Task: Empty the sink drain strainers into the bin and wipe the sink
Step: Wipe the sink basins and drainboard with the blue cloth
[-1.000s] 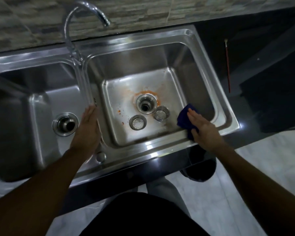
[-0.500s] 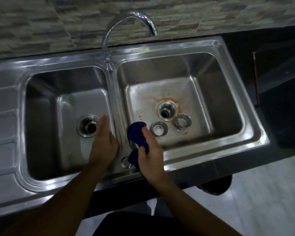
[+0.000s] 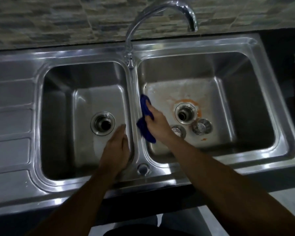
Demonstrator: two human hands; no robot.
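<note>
Head view: two strainers [image 3: 202, 126] [image 3: 178, 131], one blue cloth [image 3: 146, 132] gripped by right fingers [image 3: 149, 107], left fingers [image 3: 121, 133] straight against the sink [image 3: 134, 92].

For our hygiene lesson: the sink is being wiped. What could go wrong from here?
1. The blue cloth in the right hand may knock the loose left strainer and right strainer lying beside the open drain.
2. Wiping could push the orange residue down that unguarded drain, or just smear it.
</note>
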